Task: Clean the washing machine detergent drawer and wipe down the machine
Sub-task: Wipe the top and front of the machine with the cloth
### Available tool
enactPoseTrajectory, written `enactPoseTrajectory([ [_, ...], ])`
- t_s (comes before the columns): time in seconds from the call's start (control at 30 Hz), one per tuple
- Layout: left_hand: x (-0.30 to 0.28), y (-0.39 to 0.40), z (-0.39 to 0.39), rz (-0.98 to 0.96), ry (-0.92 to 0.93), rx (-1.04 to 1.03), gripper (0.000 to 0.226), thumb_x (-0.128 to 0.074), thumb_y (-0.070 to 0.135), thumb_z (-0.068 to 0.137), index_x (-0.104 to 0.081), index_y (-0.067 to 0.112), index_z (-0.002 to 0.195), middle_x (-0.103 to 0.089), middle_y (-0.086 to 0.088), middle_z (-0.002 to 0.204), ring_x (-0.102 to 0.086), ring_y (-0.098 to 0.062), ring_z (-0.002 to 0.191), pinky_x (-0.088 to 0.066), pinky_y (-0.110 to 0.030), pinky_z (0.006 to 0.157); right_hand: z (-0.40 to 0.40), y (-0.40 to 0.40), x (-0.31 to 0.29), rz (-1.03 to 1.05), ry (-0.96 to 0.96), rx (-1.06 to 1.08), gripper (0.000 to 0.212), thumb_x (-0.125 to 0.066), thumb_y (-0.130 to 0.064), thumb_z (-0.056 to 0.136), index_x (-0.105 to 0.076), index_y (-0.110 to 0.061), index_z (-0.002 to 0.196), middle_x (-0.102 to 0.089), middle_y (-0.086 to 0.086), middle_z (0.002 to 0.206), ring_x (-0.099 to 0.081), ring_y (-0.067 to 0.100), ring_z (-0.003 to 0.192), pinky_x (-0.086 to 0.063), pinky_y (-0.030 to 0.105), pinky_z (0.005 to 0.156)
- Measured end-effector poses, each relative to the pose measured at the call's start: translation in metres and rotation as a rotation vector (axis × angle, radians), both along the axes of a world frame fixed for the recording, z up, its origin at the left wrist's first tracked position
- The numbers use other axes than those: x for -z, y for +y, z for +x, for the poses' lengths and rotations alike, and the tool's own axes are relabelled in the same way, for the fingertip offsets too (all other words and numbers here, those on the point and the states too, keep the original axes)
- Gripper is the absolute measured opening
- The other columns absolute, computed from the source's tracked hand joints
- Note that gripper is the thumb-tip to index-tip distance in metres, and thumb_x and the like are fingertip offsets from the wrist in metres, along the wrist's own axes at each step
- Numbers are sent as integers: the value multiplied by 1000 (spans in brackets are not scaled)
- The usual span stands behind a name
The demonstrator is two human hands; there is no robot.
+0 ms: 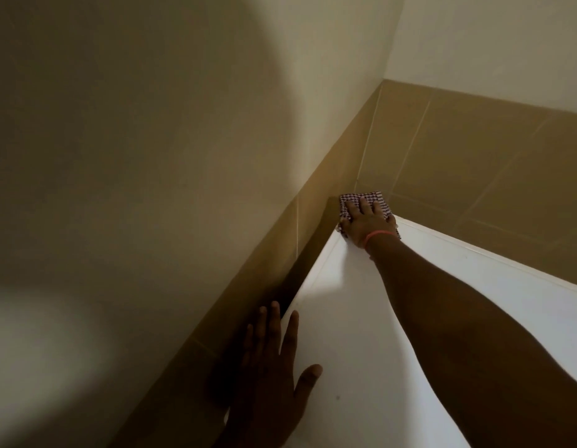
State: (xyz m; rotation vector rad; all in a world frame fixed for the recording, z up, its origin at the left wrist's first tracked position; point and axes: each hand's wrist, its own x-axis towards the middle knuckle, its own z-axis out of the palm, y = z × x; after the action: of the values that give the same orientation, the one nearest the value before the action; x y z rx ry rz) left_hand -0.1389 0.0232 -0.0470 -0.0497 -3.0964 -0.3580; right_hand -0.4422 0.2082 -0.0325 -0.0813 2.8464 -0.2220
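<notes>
The white top of the washing machine point(355, 318) fills the lower right and runs back into a tiled wall corner. My right hand point(366, 226), with a pink band on its wrist, presses flat with straight fingers on a checked cloth point(361, 197) at the machine's far back corner. My left hand point(274, 360) rests flat on the machine's left edge, fingers spread and straight, some reaching over the edge toward the wall. The detergent drawer is not in view.
Tan wall tiles point(458, 163) close in the machine at the back and on the left, with cream painted wall point(151, 124) above them. A narrow dark gap runs between the machine's left edge and the wall.
</notes>
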Motion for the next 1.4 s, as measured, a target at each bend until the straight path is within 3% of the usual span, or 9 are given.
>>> enactPoseTrajectory([
  [0.23,-12,32,-24,-14,18,87,78,-16,72,95,-9,26,158,-7,-7,166,-7,-31,152,-15,-52,118,17,63,-1,-1,-4,122,64,-24,-56,99,-3,-37,156,3,-5,166,4,26,152,-4,59,119],
  [0.4,-20,59,-49,-66,9,120,79,-15,71,95,-18,23,157,-12,-9,164,-9,-32,151,-19,-59,118,41,138,3,-8,11,216,62,-23,-55,99,-6,-38,156,-5,-7,165,0,25,152,-5,58,119],
  [0.63,-29,126,-64,-66,26,168,80,-7,73,93,-7,27,158,0,-7,165,1,-29,152,-12,-57,120,88,262,9,14,43,361,59,-22,-54,98,-15,-37,154,-16,-5,163,-7,25,151,-9,57,118],
  [0.83,-39,192,-70,-121,43,224,83,-5,74,92,-12,24,158,-7,-11,164,-7,-34,151,-16,-59,118,132,353,12,13,45,466,59,-25,-52,99,-15,-35,154,-13,-5,164,-4,27,151,-8,56,119],
  [0.97,-43,228,-65,-118,60,245,82,-3,74,92,-8,25,158,-3,-11,164,-3,-33,151,-13,-58,119,157,396,14,21,33,546,60,-25,-53,99,-12,-37,155,-6,-5,165,-1,27,152,-6,54,120],
  [1.17,-44,269,-50,-124,77,282,79,-8,71,94,-8,25,158,-3,-10,165,-1,-31,152,-10,-58,120,205,416,23,-49,51,532,67,-19,-55,93,-14,-32,156,-6,5,165,-5,33,150,-15,56,119],
  [1.27,-46,284,-42,-120,79,295,78,-14,71,94,-11,25,158,-5,-10,165,-3,-32,151,-10,-58,119,247,400,23,8,75,447,80,-2,-56,82,-20,-30,156,-15,7,164,-11,36,149,-16,53,119],
  [1.4,-49,304,-28,-130,62,317,79,-11,71,94,-16,24,157,-10,-12,164,-8,-34,151,-14,-60,118,312,376,26,0,166,411,67,-24,-49,88,-47,-24,146,-43,12,152,-36,41,140,-35,57,110],
])
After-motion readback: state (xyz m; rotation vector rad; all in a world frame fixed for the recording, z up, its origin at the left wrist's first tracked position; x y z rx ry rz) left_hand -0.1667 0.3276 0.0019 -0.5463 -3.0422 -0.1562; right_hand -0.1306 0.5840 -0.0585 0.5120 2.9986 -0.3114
